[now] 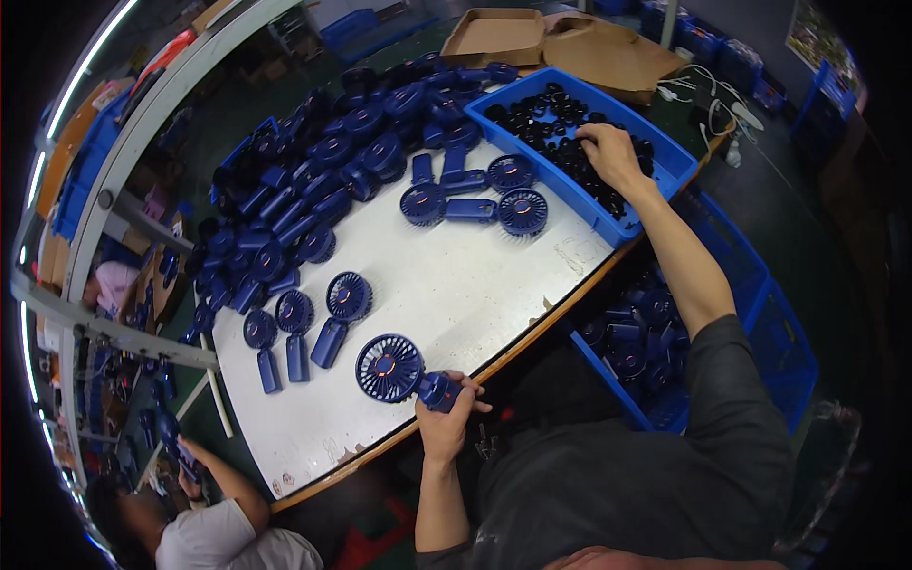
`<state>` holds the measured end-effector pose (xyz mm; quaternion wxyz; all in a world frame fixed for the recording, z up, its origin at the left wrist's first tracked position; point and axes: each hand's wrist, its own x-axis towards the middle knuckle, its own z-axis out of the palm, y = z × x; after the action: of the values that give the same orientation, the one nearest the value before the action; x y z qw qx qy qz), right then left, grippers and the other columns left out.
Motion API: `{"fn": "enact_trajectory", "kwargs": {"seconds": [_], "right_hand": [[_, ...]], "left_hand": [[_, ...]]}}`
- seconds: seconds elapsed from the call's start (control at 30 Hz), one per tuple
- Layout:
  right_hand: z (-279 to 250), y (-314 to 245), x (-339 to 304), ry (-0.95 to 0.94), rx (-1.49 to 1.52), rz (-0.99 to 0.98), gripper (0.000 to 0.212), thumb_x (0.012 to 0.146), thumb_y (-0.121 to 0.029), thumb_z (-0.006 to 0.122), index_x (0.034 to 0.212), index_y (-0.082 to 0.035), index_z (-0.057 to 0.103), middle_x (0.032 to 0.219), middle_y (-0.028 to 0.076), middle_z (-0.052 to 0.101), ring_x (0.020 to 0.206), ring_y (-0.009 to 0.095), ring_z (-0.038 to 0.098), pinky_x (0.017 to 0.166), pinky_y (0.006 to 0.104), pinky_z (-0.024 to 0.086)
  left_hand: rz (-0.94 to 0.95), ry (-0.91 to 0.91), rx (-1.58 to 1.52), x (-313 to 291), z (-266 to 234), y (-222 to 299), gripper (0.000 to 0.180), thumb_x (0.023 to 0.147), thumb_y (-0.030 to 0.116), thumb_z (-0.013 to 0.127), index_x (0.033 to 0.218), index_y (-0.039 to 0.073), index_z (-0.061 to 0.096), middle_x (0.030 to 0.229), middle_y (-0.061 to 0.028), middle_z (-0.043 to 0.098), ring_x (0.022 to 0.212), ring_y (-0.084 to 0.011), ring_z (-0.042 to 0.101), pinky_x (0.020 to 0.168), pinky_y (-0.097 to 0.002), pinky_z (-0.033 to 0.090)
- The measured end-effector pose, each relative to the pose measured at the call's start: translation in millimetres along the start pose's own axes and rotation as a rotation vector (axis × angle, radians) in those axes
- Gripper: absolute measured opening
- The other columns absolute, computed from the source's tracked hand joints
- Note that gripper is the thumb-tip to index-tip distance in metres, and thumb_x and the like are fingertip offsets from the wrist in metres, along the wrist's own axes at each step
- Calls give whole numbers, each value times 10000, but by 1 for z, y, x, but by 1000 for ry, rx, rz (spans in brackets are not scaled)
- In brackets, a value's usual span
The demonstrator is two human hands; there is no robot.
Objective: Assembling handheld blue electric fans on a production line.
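My left hand (445,423) is wrapped round the handle of a dark blue handheld fan (389,368), held at the table's near edge with its round grille facing up. My right hand (610,155) reaches into a blue plastic bin (581,211) of small black parts (551,112). Its fingers are curled together over the parts; whatever they pinch is too small to make out. To the left of the held fan, three similar fans (349,296) lie in a row. Several more fans (472,210) lie beside the bin.
A large heap of blue fans (332,152) covers the table's far left. Flattened cardboard (608,57) and a shallow cardboard tray (494,36) lie behind the bin. Below the table's right edge stands a blue crate (781,351) with more fans. Another person (218,522) works at the lower left.
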<state>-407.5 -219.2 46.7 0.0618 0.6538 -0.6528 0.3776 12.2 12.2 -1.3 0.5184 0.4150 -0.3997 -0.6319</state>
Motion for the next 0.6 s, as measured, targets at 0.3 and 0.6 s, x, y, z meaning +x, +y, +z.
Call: {"fn": "enact_trajectory", "kwargs": {"seconds": [0.3, 0.6], "right_hand": [[8, -210, -170, -381, 687, -408, 256, 822, 16, 653, 1078, 15, 650, 870, 148, 642, 835, 325, 633, 744, 374, 522], [3, -234, -196, -956, 1095, 167, 265, 879, -118, 729, 1077, 46, 662, 825, 64, 681, 709, 116, 642, 607, 274, 511]], "left_hand": [[139, 132, 166, 12, 15, -8, 248, 885, -5, 686, 1104, -19, 571, 1016, -98, 622, 829, -141, 649, 679, -295, 599], [169, 121, 384, -3, -7, 2, 215, 866, 19, 668, 1065, -13, 594, 899, -62, 615, 775, -132, 619, 658, -278, 533]]}}
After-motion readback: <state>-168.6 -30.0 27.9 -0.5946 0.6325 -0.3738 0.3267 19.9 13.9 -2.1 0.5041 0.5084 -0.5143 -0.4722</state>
